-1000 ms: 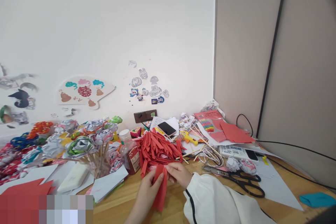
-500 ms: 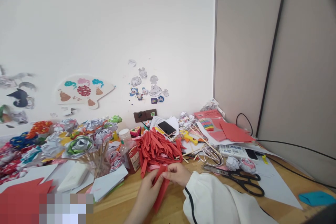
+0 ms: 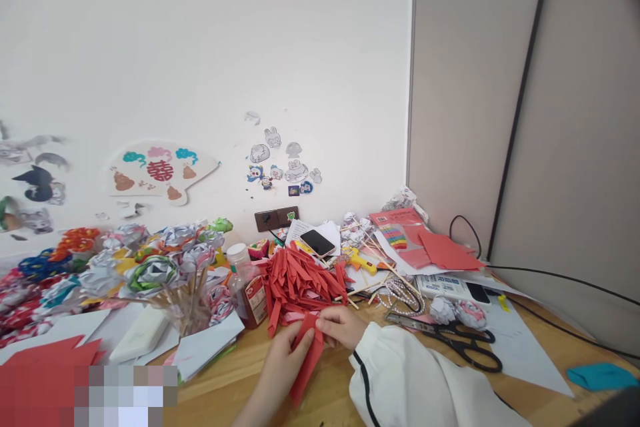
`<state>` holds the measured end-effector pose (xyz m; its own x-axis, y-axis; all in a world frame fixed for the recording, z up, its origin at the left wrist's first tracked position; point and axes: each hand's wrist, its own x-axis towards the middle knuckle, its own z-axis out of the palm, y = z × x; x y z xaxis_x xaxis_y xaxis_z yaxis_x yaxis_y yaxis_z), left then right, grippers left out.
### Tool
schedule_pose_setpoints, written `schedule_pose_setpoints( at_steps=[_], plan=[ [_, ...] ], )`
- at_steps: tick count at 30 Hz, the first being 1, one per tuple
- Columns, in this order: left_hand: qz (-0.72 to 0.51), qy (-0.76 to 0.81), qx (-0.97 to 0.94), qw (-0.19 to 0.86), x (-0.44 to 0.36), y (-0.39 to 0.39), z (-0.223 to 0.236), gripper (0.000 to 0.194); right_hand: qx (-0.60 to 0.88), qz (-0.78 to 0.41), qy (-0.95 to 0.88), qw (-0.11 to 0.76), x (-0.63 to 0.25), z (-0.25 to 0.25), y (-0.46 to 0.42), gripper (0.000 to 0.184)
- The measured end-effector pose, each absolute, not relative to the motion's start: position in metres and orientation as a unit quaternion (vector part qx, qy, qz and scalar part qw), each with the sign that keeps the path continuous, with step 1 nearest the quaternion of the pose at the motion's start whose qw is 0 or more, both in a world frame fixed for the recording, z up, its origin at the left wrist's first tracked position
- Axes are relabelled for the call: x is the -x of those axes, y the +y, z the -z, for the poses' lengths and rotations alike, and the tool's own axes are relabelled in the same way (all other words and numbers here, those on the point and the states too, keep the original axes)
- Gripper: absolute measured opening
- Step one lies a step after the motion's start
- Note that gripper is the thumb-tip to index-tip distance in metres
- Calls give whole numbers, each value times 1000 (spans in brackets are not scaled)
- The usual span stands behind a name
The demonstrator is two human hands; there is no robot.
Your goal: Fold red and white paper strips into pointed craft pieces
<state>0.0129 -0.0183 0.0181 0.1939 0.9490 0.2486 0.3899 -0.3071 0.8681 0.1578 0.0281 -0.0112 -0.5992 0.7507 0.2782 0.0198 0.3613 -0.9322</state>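
Observation:
A strip of red paper (image 3: 309, 365) slants between my hands, its lower end hanging over the wooden table. My left hand (image 3: 286, 355) is closed on it, the thumb pressed flat along the paper. At the strip's upper edge, my right hand (image 3: 343, 327) pinches it between thumb and fingertips; the other fingers are curled and partly hidden. Just beyond both hands lies a heap of folded red paper pieces (image 3: 303, 280). A clear jar with a white lid and dark red contents (image 3: 250, 297) stands left of the heap.
Black-handled scissors (image 3: 463, 340) lie right of my sleeve, near a bead string (image 3: 401, 297). Behind the heap are a phone (image 3: 318, 243) and a yellow glue gun (image 3: 362, 261). Paper flowers (image 3: 153, 275) on sticks crowd the left. Red sheets (image 3: 445, 250) lie back right.
The red strip turned narrower, edge-on, half a second ago, and now shows a broader face again. Both hands keep their grip in nearly the same place.

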Motion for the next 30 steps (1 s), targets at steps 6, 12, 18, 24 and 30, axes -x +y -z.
schedule_pose_setpoints(
  at_steps=[6, 12, 18, 24, 30],
  plan=[
    [-408, 502, -698, 308, -14, -21, -18, 28, 266, -446, -762, 387, -157, 11, 26, 40],
    [-412, 521, -698, 266, -13, -20, -17, 25, 307, -399, -773, 386, -153, 13, 22, 35],
    [-431, 524, -675, 291, -13, -19, -16, 24, 332, -301, -804, 390, -152, 12, 21, 29],
    [-426, 503, -635, 403, -14, -17, -13, 35, 333, -320, -793, 396, -153, 12, 22, 25],
    [-396, 511, -527, 552, -16, -22, -18, 55, 312, -282, -829, 368, -156, 6, 19, 25]
  ],
)
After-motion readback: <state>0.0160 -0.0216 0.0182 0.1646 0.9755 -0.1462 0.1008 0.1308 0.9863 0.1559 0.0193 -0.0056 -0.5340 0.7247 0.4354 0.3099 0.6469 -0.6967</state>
